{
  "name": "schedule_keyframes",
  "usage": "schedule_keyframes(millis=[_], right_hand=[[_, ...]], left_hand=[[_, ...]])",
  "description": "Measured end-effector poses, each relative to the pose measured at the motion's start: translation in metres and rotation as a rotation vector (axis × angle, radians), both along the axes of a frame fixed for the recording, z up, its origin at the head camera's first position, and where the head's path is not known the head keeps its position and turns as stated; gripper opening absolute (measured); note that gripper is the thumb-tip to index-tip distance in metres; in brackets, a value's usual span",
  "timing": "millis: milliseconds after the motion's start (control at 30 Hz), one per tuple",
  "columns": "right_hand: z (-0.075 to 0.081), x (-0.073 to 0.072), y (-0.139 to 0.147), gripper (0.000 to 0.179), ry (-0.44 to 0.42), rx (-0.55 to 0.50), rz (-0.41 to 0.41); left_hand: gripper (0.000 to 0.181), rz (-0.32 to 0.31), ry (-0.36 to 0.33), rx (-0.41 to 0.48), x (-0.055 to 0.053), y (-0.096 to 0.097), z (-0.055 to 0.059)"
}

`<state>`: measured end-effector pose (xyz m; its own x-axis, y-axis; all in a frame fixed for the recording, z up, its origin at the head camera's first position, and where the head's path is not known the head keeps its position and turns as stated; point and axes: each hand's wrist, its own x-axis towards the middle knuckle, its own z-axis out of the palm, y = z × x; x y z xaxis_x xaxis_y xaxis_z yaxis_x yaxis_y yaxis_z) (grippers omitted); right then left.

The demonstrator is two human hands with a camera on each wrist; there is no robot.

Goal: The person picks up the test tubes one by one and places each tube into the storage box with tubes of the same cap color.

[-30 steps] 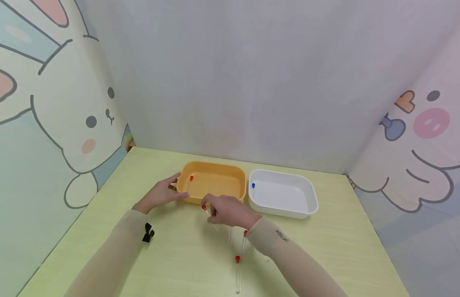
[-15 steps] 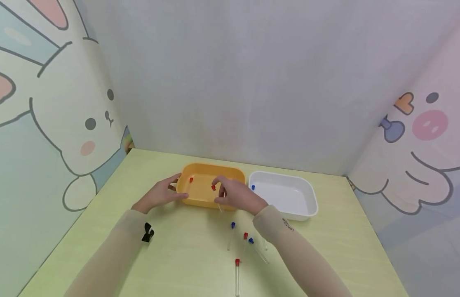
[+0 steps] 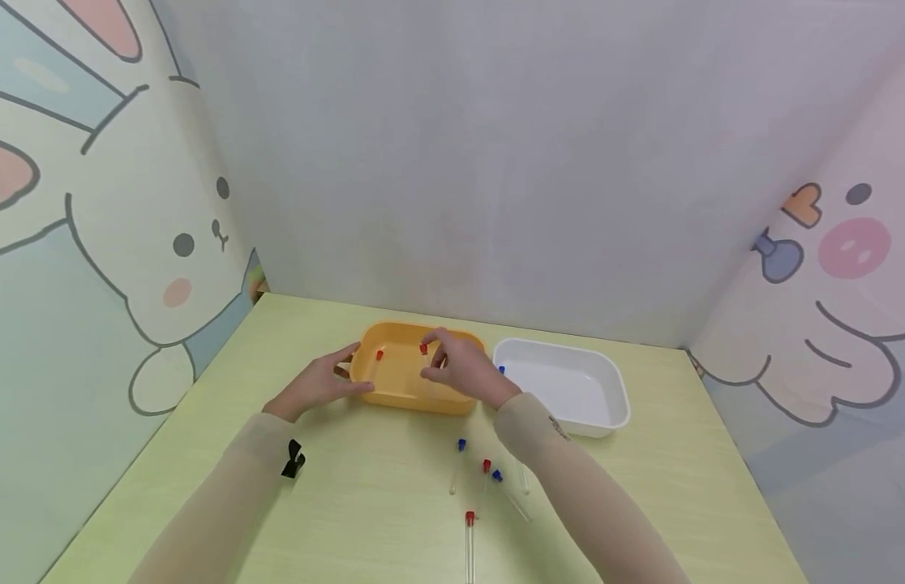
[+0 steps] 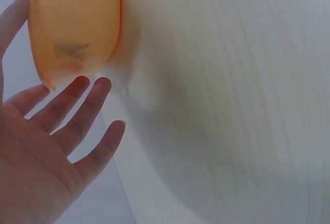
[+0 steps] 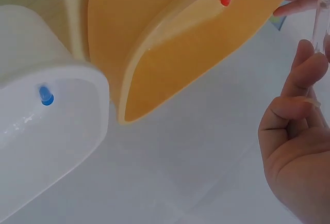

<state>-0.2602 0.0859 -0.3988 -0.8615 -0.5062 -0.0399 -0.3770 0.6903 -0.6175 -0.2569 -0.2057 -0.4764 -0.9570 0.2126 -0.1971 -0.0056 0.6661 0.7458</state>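
An orange tray [image 3: 396,381] lies near the back of the table, one red-capped tube [image 3: 379,355] inside it. My left hand [image 3: 321,384] touches the tray's left end, its fingers spread and nearly straight in the left wrist view. Over the tray's right half, my right hand [image 3: 465,369] pinches a clear test tube with a red cap [image 3: 424,349]. The right wrist view shows the glass of this test tube [image 5: 320,25] at the thumb and fingertips. Most of it is hard to see against the orange in the head view.
Right of the orange tray stands a white tray [image 3: 569,385] with a blue-capped tube [image 5: 46,96] in it. Several capped tubes lie in front, including a blue-capped one [image 3: 461,445] and a red-capped one [image 3: 470,519]. The right sleeve [image 3: 547,442] partly covers another.
My right hand has carried the red-capped test tube from the table in front of the orange tray to above it. My left hand has stayed at the tray's end.
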Motion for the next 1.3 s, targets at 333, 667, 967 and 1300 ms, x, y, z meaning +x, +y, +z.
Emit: schedule_keyframes(millis=[333,667,967,1300], right_hand=[[-0.003,-0.017,-0.021,0.049,0.015,-0.078,-0.107],[-0.021,-0.031,-0.046,0.050,-0.059,-0.115,-0.170],[-0.031,-0.038,-0.056,0.047,-0.080,-0.129,-0.201],[-0.052,-0.044,-0.056,0.045,-0.158,-0.202,-0.239]], left_hand=[[0.102,0.015,-0.001,0.018,0.000,-0.002,-0.003],[0.104,0.032,-0.025,0.025,0.004,-0.008,-0.006],[0.103,0.038,-0.028,0.043,0.001,-0.007,-0.009],[0.104,0.029,-0.030,0.071,0.000,-0.004,-0.010]])
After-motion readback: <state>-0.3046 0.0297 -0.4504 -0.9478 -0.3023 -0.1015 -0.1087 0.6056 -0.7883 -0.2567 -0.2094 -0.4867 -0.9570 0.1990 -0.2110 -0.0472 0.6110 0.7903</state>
